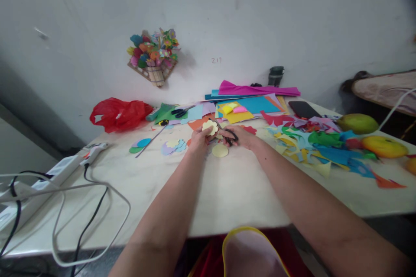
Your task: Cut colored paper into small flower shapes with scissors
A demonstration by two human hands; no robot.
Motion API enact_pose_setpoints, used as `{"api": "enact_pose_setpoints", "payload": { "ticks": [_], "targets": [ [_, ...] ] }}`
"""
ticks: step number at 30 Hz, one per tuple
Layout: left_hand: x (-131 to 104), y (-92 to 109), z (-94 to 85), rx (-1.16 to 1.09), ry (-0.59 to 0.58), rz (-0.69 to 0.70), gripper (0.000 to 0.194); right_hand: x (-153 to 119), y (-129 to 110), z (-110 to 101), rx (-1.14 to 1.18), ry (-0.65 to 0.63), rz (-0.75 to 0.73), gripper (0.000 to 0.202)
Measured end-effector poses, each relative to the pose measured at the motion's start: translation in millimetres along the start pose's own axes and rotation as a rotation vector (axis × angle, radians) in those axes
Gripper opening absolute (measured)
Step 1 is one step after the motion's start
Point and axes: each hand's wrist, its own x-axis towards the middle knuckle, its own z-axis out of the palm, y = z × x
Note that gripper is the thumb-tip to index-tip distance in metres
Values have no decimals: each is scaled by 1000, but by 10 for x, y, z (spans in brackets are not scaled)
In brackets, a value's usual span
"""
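My left hand (200, 137) pinches a pale yellow paper flower (209, 127) with a scalloped edge. In my right hand (242, 136) is a pair of black-handled scissors (231, 136), its blades pointing toward the flower's right edge. Whether the blades touch the paper is hard to tell. Just below the hands lies a pale yellow paper circle (220, 150) on the table. Cut paper flowers in purple, blue and yellow (173, 146) lie left of my left hand. A red paper flower (250, 130) shows behind my right wrist.
Paper scraps (312, 143) and mangoes (385, 146) cover the right side. Paper sheets (263, 108), a phone (303, 109) and more scissors (182, 111) lie at the back. A red plastic bag (120, 114) and a power strip (60, 169) with cables are at left.
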Motion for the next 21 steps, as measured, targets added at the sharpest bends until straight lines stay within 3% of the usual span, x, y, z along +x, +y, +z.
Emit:
{"api": "enact_pose_setpoints", "payload": {
  "ticks": [7,21],
  "targets": [
    [6,9,-8,-10,4,0,17,-10,-2,-3,-28,-12,-9,21],
    [26,52,-124,39,-132,-45,20,-67,-90,-34,-163,-102,-27,22]
  ]
}}
